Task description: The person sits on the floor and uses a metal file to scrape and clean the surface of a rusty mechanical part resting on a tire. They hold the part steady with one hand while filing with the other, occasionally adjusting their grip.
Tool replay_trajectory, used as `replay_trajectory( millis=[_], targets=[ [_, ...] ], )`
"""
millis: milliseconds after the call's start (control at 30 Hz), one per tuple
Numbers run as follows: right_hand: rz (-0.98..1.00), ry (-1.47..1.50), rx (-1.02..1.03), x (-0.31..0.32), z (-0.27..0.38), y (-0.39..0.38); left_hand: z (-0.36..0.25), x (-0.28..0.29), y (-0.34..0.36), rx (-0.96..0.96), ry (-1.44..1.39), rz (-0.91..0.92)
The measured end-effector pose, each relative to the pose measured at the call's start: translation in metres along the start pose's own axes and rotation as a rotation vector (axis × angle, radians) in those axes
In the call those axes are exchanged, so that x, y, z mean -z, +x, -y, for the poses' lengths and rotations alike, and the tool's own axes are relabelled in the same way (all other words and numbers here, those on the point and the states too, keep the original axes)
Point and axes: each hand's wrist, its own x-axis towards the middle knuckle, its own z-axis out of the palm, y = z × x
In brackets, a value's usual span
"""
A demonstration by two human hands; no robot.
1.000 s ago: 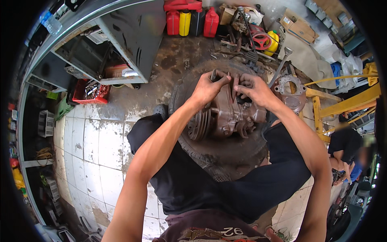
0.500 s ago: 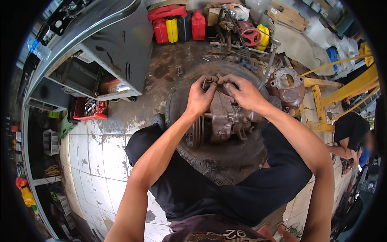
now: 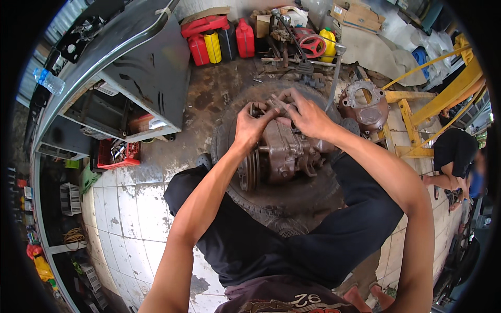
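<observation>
"How are your fingers sitting?"

"My left hand (image 3: 248, 125) and right hand (image 3: 307, 116) meet above the machine (image 3: 284, 159), thumbs and fingertips (image 3: 270, 115) bunched close together. Whether they pinch something small, I can't tell; my own knuckles hide it."

"And the machine?"

"Just below my hands, between my knees (image 3: 180, 183), resting on a tyre (image 3: 235, 197) laid flat on the floor (image 3: 201, 104). Its grooved pulley (image 3: 249, 169) faces my left."

"So what worries you?"

"Grime. My fingertips look dark with it, so anything small in them could slip, bounce off that uneven metal and drop between machine and tyre, where I'd struggle to find it."

"Anything else?"

"The tyre probably has some give. If I leaned hard on one side, the machine could rock and nip a finger. And the metal cover (image 3: 376, 128) sits beyond my right knee; a careless elbow might knock it."
</observation>
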Motion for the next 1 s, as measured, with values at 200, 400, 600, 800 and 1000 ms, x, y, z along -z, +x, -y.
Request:
replay_trajectory(
  millis=[200, 400, 600, 800, 1000],
  targets=[
    [0.226, -0.19, -0.1, 0.007, 0.008, -0.001, 0.0, -0.002, -0.006, -0.017, 0.089, 0.063],
    [0.09, -0.228, 0.162, -0.009, -0.004, -0.005, -0.002, -0.012, -0.012, -0.105, 0.295, 0.046],
    [0.064, -0.173, 0.236, -0.013, 0.0, 0.0, -0.001, -0.016, -0.015, -0.089, 0.293, 0.154],
    [0.073, -0.137, 0.202, -0.014, -0.011, 0.005, 0.0, -0.01, -0.014, -0.078, 0.26, 0.22],
    [0.072, -0.092, 0.134, -0.008, -0.004, 0.004, 0.002, -0.01, -0.014, -0.049, 0.212, 0.21]
  ],
)
